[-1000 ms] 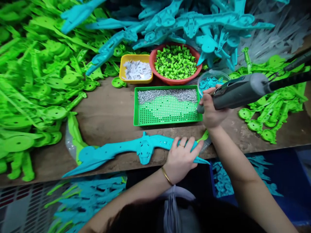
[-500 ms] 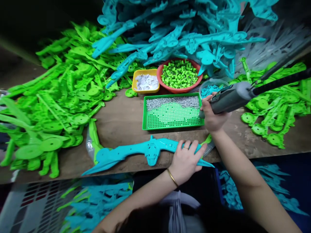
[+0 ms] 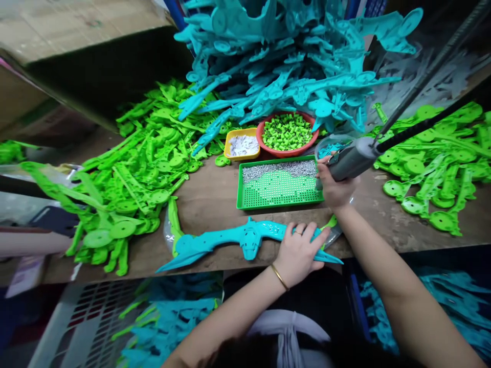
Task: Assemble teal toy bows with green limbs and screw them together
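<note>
A blue plastic toy bow (image 3: pixel 226 238) lies across the table's front edge, with green limb pieces (image 3: pixel 174 222) and clear plastic at its ends. My left hand (image 3: pixel 301 249), wearing a ring and bracelet, grips the bow's right part, fingers over the far edge and thumb on the near side. In my right hand (image 3: pixel 337 191) is a grey power screwdriver (image 3: pixel 355 158), hanging from a spring and a black cable. Its nose points down-left, at the right edge of a green perforated tray (image 3: pixel 282 203) with small metal screws (image 3: pixel 280 171) along the back.
Behind the tray stand a yellow dish (image 3: pixel 232 151) of whitish pieces, a red bowl (image 3: pixel 287 152) of green pieces and a clear tub (image 3: pixel 333 145) of blue bits. Green parts (image 3: pixel 153 168) heap up left and right. Blue parts (image 3: pixel 276 66) pile high behind; a cardboard box (image 3: pixel 84 25) stands left.
The view has swung up and left, so the table contents sit further right and the cardboard box shows. Both hands keep their holds; the screwdriver remains by the tray's right edge.
</note>
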Demonstrator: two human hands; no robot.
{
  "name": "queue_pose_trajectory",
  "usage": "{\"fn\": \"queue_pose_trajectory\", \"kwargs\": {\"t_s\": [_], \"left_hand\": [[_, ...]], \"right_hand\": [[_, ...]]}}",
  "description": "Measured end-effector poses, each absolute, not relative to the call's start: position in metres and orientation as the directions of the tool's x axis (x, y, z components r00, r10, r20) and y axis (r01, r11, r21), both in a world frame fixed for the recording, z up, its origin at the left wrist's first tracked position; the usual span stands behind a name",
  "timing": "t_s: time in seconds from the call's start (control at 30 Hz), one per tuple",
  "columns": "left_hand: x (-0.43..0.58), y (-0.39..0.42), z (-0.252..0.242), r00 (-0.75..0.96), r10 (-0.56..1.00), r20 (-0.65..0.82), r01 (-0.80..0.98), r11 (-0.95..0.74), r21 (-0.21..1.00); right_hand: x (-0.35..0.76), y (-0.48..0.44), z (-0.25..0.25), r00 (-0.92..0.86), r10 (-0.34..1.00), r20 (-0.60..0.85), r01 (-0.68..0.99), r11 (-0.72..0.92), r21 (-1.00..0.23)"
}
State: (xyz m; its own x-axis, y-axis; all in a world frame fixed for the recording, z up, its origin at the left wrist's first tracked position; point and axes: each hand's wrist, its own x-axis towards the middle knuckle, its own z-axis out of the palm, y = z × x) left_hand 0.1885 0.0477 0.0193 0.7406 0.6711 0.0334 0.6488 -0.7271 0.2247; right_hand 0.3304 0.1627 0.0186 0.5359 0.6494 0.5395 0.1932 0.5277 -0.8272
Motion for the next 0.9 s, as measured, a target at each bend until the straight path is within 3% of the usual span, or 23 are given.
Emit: {"fn": "queue_pose_trajectory", "kwargs": {"t_s": [0.2,0.5,0.67,0.9], "left_hand": [[0.189,0.046,0.016,0.741,0.670,0.049,0.649,-0.732,0.205],[0.183,0.049,0.021,0.773,0.634,0.003,0.619,-0.755,0.216],[0.184,0.049,0.022,0.766,0.643,-0.002,0.627,-0.747,0.220],[0.185,0.050,0.021,0.767,0.641,0.009,0.626,-0.752,0.209]], "right_hand": [[0.328,0.165,0.016,0.551,0.661,0.509,0.179,0.502,-0.846],[0.381,0.141,0.066,0.581,0.594,0.557,0.233,0.534,-0.813],[0.412,0.141,0.048,0.691,0.510,0.512,0.272,0.473,-0.838],[0.412,0.147,0.035,0.688,0.517,0.510,0.284,0.455,-0.844]]}}
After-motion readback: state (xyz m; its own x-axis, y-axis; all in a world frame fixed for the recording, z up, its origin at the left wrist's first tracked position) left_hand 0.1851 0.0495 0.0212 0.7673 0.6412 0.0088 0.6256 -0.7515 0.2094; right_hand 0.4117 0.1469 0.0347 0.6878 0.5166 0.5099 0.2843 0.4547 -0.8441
